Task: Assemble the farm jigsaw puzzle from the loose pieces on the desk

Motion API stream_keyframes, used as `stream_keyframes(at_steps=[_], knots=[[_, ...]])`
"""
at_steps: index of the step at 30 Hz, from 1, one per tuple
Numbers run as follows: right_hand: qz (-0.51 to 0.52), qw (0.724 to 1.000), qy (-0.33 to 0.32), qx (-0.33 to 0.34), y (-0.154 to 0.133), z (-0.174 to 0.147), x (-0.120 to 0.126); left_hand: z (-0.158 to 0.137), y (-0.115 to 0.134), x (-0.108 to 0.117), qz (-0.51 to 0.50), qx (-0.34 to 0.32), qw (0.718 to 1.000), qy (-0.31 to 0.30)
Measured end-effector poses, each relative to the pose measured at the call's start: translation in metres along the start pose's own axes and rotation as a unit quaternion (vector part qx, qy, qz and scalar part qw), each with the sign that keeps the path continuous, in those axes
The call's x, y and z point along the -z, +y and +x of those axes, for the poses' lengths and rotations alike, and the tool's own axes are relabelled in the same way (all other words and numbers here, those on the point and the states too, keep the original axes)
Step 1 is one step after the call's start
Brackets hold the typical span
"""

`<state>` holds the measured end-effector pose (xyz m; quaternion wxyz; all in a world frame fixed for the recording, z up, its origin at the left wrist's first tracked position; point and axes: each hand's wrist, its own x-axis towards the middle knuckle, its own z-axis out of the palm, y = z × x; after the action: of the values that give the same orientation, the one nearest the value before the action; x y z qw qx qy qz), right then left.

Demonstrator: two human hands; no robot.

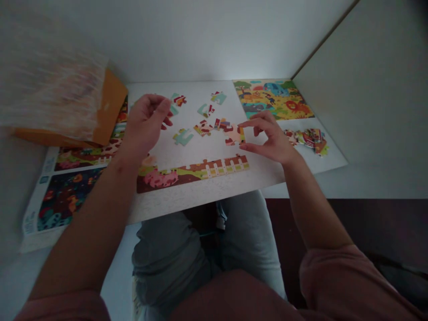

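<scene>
My right hand pinches a jigsaw puzzle piece by its right side, thumb below and forefinger above. The piece is pinkish with dark red patches. Over the upper left of the white board, my left hand has its fingers curled towards the thumb; what they hold, if anything, is hidden. Loose pieces lie between the hands: a pale green one, a cow-patterned one and several more behind. Nearer me lies a joined puzzle strip showing a pink sheep-like animal and a white fence.
A printed jungle picture lies at the back right, with a pile of puzzle pieces in front of it. At left, an orange box with clear plastic wrap stands over printed pictures. Walls rise behind and at right.
</scene>
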<state>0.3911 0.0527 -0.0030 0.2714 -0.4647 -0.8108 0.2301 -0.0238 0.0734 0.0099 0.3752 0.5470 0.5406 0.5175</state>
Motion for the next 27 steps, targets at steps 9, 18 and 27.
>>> stream_keyframes(at_steps=[9,18,27], knots=[[-0.010,1.000,-0.007,-0.023,0.037,-0.036,-0.010,0.002,0.007,0.003,0.042,0.011,0.998,0.045],[-0.038,0.999,-0.027,0.000,0.043,-0.034,-0.011,-0.005,-0.001,0.008,0.163,-0.035,0.986,0.011],[-0.032,0.999,-0.028,-0.003,0.039,-0.033,-0.011,-0.006,-0.005,0.012,0.246,-0.064,0.966,-0.040]])
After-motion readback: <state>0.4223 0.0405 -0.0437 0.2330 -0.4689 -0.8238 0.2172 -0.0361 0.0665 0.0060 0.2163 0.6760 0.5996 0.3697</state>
